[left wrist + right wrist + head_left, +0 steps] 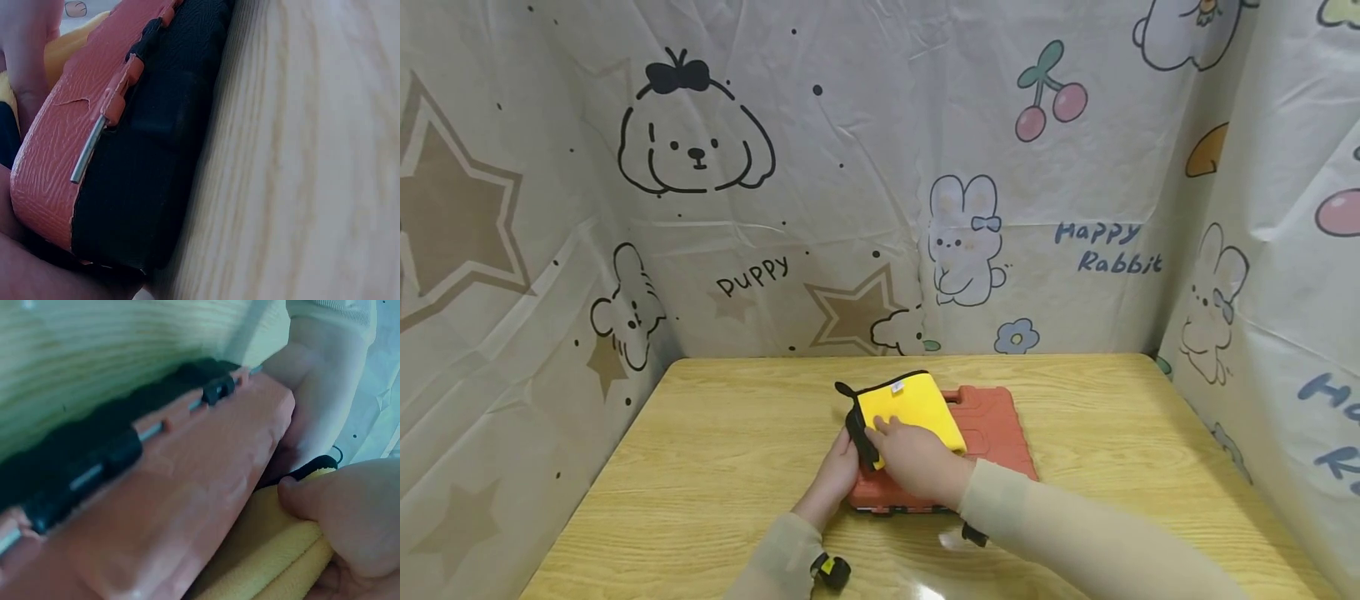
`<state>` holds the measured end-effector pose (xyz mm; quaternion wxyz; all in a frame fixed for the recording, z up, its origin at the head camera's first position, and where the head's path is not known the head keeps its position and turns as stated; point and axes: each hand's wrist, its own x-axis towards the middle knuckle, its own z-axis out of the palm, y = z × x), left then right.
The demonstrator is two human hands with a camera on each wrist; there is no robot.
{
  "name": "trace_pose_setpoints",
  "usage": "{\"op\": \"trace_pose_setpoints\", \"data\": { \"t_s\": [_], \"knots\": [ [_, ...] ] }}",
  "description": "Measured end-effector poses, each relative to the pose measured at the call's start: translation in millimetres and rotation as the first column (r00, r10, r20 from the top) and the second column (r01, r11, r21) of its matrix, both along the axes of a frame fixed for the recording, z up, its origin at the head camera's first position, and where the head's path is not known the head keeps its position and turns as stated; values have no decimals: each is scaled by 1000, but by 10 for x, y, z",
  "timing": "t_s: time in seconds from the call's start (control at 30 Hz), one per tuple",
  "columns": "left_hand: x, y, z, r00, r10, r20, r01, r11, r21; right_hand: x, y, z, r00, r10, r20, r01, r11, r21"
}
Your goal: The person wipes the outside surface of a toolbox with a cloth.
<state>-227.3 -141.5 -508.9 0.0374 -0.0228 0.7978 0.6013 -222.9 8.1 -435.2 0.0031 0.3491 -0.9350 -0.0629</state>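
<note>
A folded yellow cloth (917,408) with black edging and a small white tag lies over the left part of a red plastic case (1000,429) with a black base. Across the cloth reaches my right hand (917,458); the right wrist view shows its thumb pressing the yellow fabric (256,544) near the black edge, with fingers bent below. My left hand (838,467) holds the case's left side, close beside the cloth's black border. In the left wrist view that hand (37,269) wraps the case corner (47,200); most of its fingertips are hidden.
Underneath is a wood-grain table (730,450). Black latches (87,475) and metal hinge pins run along the case's near edge. A printed curtain (850,167) closes off the back and both sides. Black wrist devices (831,572) sit by the sleeves.
</note>
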Motion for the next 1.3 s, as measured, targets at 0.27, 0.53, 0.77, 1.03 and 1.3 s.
{"op": "trace_pose_setpoints", "data": {
  "t_s": [0.27, 0.53, 0.77, 1.03, 1.3],
  "knots": [
    [-16, -15, -3, 1000, -17, 9, 16, 1000, 26, 112, 33, -44, 1000, -7, 5, 7, 999, 40],
    [-22, -18, -3, 999, -2, 48, 1, 1000, 8, 248, 103, -40, 999, 23, 24, -24, 999, 23],
    [-13, -16, 1, 998, 6, 64, -7, 1000, 18, 331, 151, -67, 998, 58, -24, -57, 998, 15],
    [-4, -14, -17, 999, 6, 47, -7, 1000, 28, 421, 205, -40, 996, 88, -26, -88, 996, -11],
    [4, -16, -14, 1000, 0, 18, -1, 999, 43, 480, 246, 2, 994, 110, -3, -110, 994, -15]
  ]
}}
